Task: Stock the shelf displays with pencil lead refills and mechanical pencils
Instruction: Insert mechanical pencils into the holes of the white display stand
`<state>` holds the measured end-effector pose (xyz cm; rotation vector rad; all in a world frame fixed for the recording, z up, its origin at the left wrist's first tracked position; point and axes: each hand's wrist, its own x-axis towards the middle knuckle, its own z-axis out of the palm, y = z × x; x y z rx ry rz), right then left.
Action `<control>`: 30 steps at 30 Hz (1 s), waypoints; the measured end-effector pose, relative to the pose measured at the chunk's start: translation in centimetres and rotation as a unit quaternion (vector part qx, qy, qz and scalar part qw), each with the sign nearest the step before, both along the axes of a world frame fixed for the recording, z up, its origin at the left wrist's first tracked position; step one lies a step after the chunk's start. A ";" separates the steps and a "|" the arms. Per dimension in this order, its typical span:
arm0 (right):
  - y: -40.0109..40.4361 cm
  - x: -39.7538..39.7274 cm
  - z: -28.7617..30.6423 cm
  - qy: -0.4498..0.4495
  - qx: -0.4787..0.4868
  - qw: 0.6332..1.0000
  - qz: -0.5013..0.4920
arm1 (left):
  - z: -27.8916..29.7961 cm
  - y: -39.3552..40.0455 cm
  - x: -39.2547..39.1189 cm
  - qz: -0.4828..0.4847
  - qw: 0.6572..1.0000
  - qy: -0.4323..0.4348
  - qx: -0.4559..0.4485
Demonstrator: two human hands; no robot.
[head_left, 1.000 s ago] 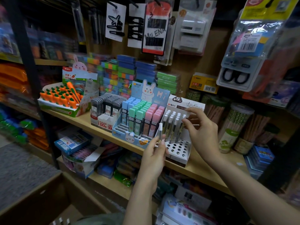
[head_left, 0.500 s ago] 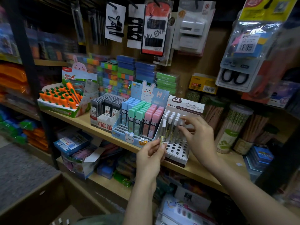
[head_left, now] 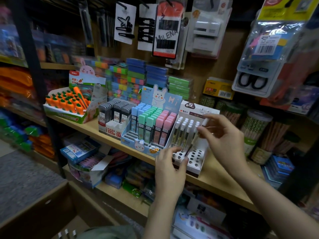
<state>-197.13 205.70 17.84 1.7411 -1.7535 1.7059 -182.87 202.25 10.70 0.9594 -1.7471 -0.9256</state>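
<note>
On the wooden shelf (head_left: 72,120), right hand (head_left: 222,140) pinches a mechanical pencil (head_left: 196,135), tilted, tip over the white holed display box (head_left: 195,163). Left hand (head_left: 170,168) sits at the box's near-left edge, fingers loosely curled, holding nothing visible. Pastel lead refills (head_left: 151,125) stand in the bunny tray just left.

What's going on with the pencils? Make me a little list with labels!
place: wooden shop shelf
right hand: pinches a mechanical pencil, tilted, tip over the holes
left hand: fingers curled at the front of the white pencil stand
stand: back rows filled, front holes empty
neighbour: bunny box of pastel lead refills
</note>
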 end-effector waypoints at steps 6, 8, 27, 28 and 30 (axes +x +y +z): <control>-0.5 -0.5 -0.9 0.038 -0.005 0.998 -0.047 | -2.0 0.4 -0.9 0.064 0.980 -0.163 -0.098; -0.6 -0.6 -1.3 0.039 -0.017 0.998 -0.054 | -2.1 0.1 -1.1 0.085 0.978 -0.162 -0.096; -2.3 -0.2 -2.3 0.118 0.018 0.988 -0.099 | -2.8 -1.4 -1.9 0.134 0.972 -0.160 -0.110; -2.2 -0.1 -2.5 0.124 0.021 0.987 -0.103 | -2.8 -1.3 -1.9 0.135 0.972 -0.157 -0.110; -2.1 0.1 -2.7 0.124 0.020 0.986 -0.112 | -2.7 -1.3 -1.9 0.137 0.972 -0.152 -0.111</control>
